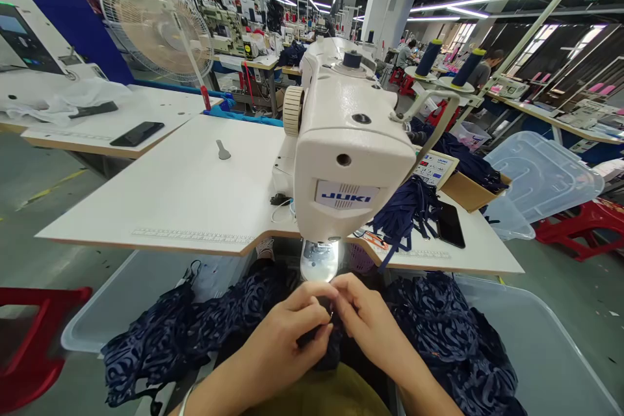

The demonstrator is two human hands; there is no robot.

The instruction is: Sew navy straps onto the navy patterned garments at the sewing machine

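My left hand [290, 331] and my right hand [365, 318] meet just in front of the sewing machine's round metal plate [319, 261]. Thumbs and fingers of both are pinched together, tips nearly touching, on a thin dark piece of a navy garment [327, 350] that hangs beneath them. A tiny shiny bit shows between the fingertips, too small to name. Above stands the white sewing machine [355, 156]. Patterned navy garments lie to the left [160, 338] and to the right [448, 331] of my hands.
The white tabletop [195, 182] carries a small grey tool [223, 151], a bundle of navy straps [407, 205] and a black phone [449, 224]. Clear plastic bins [541, 338] flank my lap. A red stool [39, 338] is at left; a fan [160, 32] stands behind.
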